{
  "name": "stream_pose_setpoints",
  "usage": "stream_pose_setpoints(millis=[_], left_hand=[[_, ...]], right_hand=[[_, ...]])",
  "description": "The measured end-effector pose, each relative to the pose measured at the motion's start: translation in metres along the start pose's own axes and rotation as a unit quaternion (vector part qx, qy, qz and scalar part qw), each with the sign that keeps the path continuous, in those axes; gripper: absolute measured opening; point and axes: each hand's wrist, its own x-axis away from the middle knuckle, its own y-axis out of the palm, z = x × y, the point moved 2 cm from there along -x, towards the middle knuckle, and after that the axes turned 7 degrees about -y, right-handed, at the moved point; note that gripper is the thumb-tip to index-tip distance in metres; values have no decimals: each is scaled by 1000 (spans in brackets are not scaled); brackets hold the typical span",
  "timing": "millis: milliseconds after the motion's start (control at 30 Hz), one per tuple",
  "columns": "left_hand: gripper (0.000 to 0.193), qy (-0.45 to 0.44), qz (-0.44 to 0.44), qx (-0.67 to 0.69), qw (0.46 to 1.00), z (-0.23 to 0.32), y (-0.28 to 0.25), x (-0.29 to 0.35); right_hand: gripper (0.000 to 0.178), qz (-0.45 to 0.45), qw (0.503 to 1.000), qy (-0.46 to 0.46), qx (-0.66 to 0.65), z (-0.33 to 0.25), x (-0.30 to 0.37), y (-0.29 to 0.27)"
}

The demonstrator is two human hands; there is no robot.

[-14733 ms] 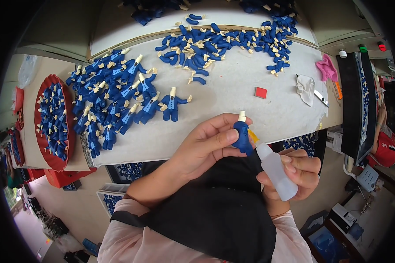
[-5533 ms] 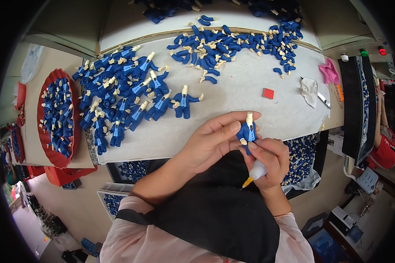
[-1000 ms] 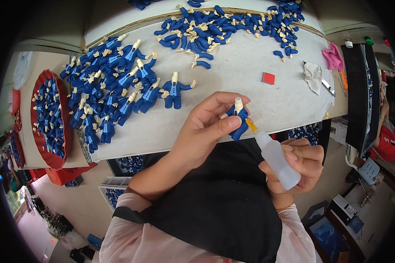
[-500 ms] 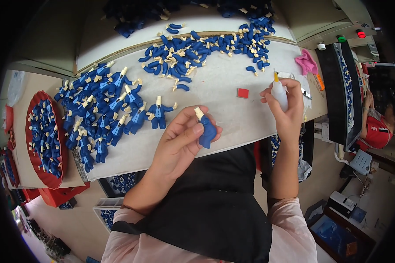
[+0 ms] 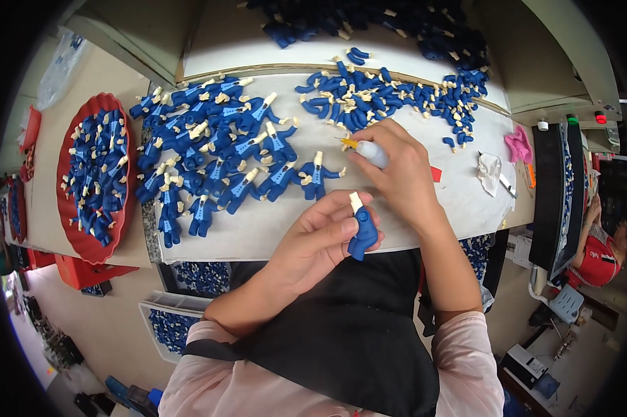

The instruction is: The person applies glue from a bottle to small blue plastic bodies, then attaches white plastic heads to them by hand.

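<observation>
A blue doll body (image 5: 363,235) with a cream neck is pinched upright between the thumb and fingers of my left hand (image 5: 325,235), near the table's front edge. A round socket shows on its side, with no arm there. My right hand (image 5: 402,167) is wrapped round a small white squeeze bottle (image 5: 373,153) with a yellow nozzle. The nozzle points left, above and apart from the doll body. Left of my hands lie many blue doll bodies (image 5: 242,147) with cream hands and necks. Behind my right hand spreads a heap of loose blue arms (image 5: 369,95).
A red scalloped tray (image 5: 64,182) full of blue figures stands at the left. On the right lie a red block (image 5: 436,174), a white tissue (image 5: 489,172) and a pink cloth (image 5: 518,144). A person in red (image 5: 597,254) sits at the far right, beside a black conveyor (image 5: 555,240).
My right hand has brought the squeeze bottle leftward, its nozzle turning from upward to leftward. My left hand still holds the doll body, now turned so its side socket shows. The whole view has shifted.
</observation>
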Motion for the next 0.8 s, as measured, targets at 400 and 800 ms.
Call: stream_pose_setpoints(millis=[400,800], left_hand=[[32,-49,-52,63,995,-8,-1,-6],[24,-46,38,-127,990,-26,16,-29]], right_hand=[[23,67,995,-11,-80,3,33,-23],[17,230,858,188,-418,-11,102,-48]])
